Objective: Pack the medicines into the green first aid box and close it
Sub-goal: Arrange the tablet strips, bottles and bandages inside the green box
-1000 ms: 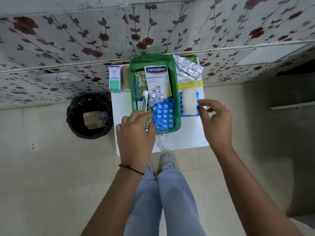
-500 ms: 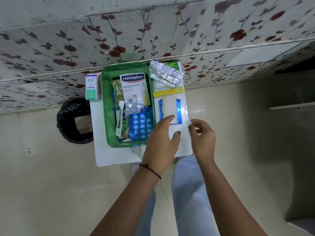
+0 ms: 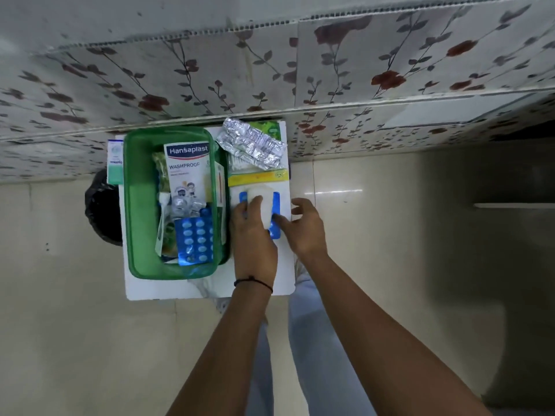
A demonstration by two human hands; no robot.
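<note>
The green first aid box [image 3: 138,211] stands open on the left half of a small white table [image 3: 207,291]. Inside it lie a Hansaplast box [image 3: 185,166], a blue blister strip [image 3: 194,239] and other packets. To its right a white gauze pad [image 3: 263,202] rests on a blue blister strip [image 3: 275,205]. My left hand [image 3: 253,235] has its fingers on the gauze pad's left side. My right hand [image 3: 303,228] touches the pad and blue strip from the right. Silver blister strips [image 3: 250,142] and a yellow-labelled packet [image 3: 258,177] lie further back.
A small white and green carton [image 3: 115,160] stands at the table's back left corner. A black-lined bin [image 3: 102,210] sits on the floor to the left. A flower-patterned wall runs behind the table. My legs are below the table's front edge.
My left hand left the box and crossed to the right, onto the gauze pad. My right hand came in beside it. The view shifted and the table now sits left of centre.
</note>
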